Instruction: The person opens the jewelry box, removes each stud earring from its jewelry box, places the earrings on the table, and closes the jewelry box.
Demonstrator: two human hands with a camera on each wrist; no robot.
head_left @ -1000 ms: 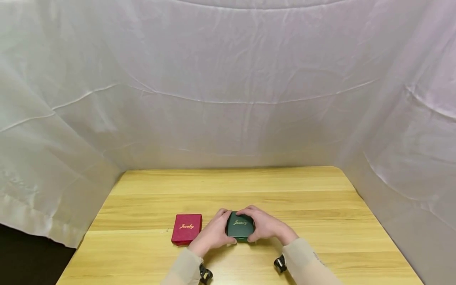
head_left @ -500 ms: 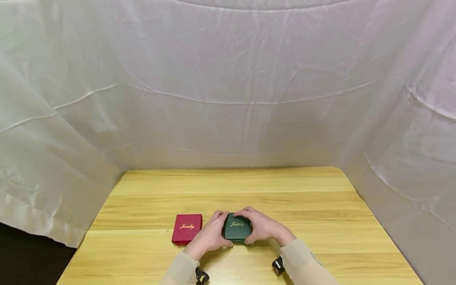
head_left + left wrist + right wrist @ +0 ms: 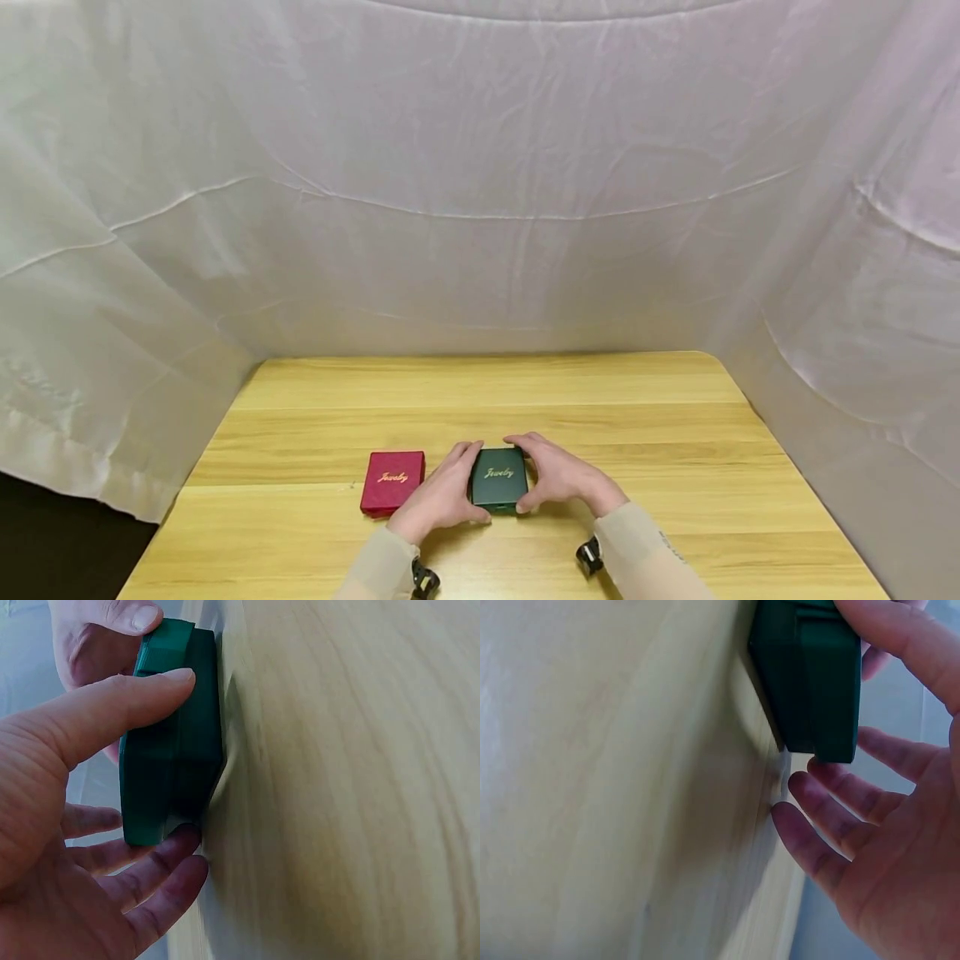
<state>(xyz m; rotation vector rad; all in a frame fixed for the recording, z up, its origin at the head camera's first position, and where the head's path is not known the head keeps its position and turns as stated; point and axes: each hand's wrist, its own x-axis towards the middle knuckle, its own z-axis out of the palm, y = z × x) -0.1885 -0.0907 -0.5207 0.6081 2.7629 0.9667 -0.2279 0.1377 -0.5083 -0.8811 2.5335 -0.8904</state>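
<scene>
A dark green jewelry box (image 3: 499,478) with gold "Jewelry" lettering sits on the wooden table between my two hands, its lid down. My left hand (image 3: 442,493) holds its left side: the thumb (image 3: 154,697) lies against the front face, while the fingers reach round to the back edge. On the right side, my right hand (image 3: 558,477) is spread wide, its thumb at the front right corner. The fingers (image 3: 840,817) of that hand stand loosely by the box's far end, a gap showing beside some of them. A red jewelry box (image 3: 393,482) lies left of my left hand.
The light wooden table (image 3: 637,433) reaches back to a pale hanging cloth (image 3: 487,267), which also encloses both sides. Small black wrist cameras show under both sleeves. A dark area (image 3: 60,542) lies beyond the table's left edge.
The green box and both hands shifted slightly left and toward me, then stopped. My right index finger has since lifted off the lid and spread back. The red box stayed put.
</scene>
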